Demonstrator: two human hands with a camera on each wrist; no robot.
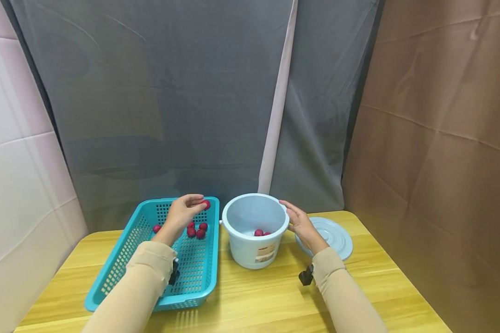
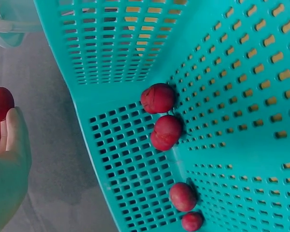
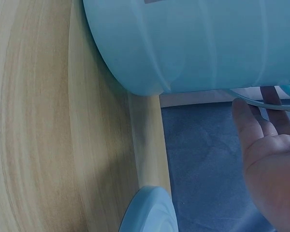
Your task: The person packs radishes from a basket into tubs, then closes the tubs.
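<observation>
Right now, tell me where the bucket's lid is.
In the head view, the lid lies flat on the table, right of the bucket, behind the right hand.

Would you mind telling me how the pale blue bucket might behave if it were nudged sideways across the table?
The bucket looks like thin plastic holding only a few red fruits, so it is probably light and would slide on the smooth wooden table. Being tall, it might tip; the right hand at its rim may steady it.

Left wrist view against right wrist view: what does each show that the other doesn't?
Only the left wrist view shows the teal basket, four red fruits in it, and the left hand pinching another red fruit. Only the right wrist view shows the wooden table, the lid, and the open right hand beside the pail. Both show the pale blue pail.
</observation>
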